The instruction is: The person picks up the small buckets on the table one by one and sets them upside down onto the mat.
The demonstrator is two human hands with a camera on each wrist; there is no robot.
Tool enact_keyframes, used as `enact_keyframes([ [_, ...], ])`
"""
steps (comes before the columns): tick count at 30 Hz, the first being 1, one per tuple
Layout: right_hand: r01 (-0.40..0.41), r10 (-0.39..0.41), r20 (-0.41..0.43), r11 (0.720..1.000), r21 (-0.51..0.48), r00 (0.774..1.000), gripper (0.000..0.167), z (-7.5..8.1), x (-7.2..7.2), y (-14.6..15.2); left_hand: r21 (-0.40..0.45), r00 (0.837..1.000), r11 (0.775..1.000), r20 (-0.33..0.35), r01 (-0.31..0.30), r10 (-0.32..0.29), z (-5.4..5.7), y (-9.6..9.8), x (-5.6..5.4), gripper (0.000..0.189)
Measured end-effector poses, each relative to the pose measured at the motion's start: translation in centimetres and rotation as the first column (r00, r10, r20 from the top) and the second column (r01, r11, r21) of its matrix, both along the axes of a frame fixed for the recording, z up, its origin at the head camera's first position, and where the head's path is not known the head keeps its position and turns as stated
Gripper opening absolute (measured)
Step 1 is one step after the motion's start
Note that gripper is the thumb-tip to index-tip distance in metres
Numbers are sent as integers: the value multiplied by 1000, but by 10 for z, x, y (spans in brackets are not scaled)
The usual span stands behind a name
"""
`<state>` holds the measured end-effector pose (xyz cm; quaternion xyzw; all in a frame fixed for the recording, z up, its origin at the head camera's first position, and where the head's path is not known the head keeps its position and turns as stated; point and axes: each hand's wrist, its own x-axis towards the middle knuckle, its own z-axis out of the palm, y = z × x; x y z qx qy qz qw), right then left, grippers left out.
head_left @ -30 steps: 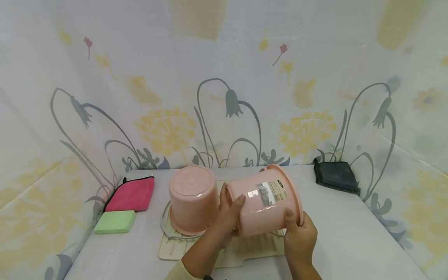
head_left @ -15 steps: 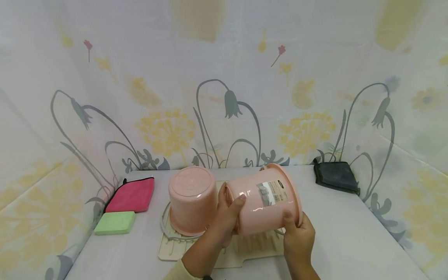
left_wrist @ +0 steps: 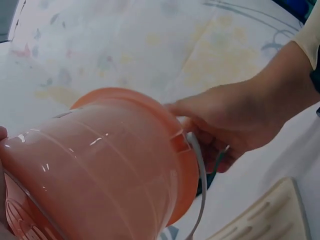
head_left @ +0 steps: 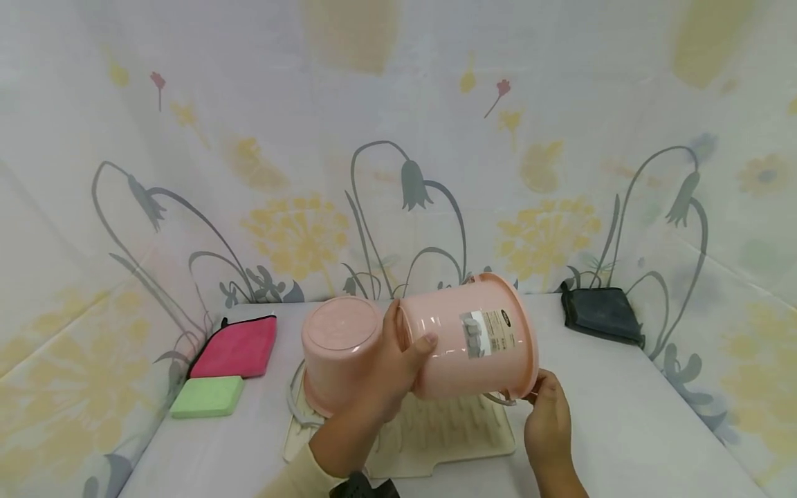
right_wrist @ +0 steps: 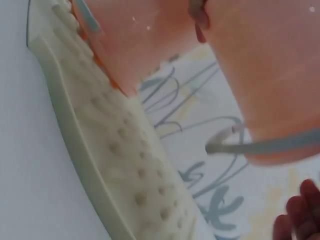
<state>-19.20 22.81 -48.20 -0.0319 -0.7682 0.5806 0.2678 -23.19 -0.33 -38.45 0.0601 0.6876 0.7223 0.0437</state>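
My left hand [head_left: 391, 366] grips a pink plastic bucket [head_left: 450, 363] at its base, thumb on the side wall. The bucket is held tilted on its side in the air, mouth to the right, a paper label [head_left: 488, 333] facing me. Its grey handle [right_wrist: 270, 146] hangs below the rim. Beside that rim is my right hand [head_left: 549, 422], fingers loosely bent; in the right wrist view its fingertips [right_wrist: 300, 212] appear apart from the bucket, while the left wrist view shows it close against the rim. A second pink bucket [head_left: 341, 335] stands upside down at left.
Under the buckets lies a cream ridged drying tray [head_left: 454, 432] on the white table [head_left: 623, 415]. A pink pouch [head_left: 236, 346] and a green sponge [head_left: 207, 397] lie at left. A dark pouch [head_left: 600, 315] lies at back right, before a floral curtain [head_left: 398, 104].
My right thumb has come off the bucket wall and the right hand has shifted down and right. The held bucket has risen slightly, and its handle shows below the rim. The left hand keeps its grip.
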Motion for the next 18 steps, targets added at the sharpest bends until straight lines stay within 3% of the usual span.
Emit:
enact_keyframes([
  [2, -2, -26, 175, 988, 156, 984, 47, -1, 0, 8, -20, 1000, 1000, -18, 3, -3, 2, -2, -4, 98],
  [4, -87, -16, 334, 953, 292, 942, 43, -4, 0, 16, -30, 1000, 1000, -24, 8, -9, 5, -4, -7, 98],
  [8, -306, 65, 504, 857, 413, 861, 48, -16, 1, 27, -41, 1000, 999, -20, 23, -24, 13, -8, -13, 101],
  [10, -370, 100, 538, 827, 423, 837, 50, -21, 4, 31, -53, 999, 998, -14, 35, -35, 16, -11, -16, 104],
  [14, -446, 145, 552, 767, 461, 821, 57, -28, 10, 38, -147, 999, 989, -41, 25, -31, 23, -16, -22, 106],
  [18, -503, 190, 557, 715, 485, 808, 63, -32, 12, 42, -269, 996, 963, -87, -8, -17, 31, -21, -26, 109],
])
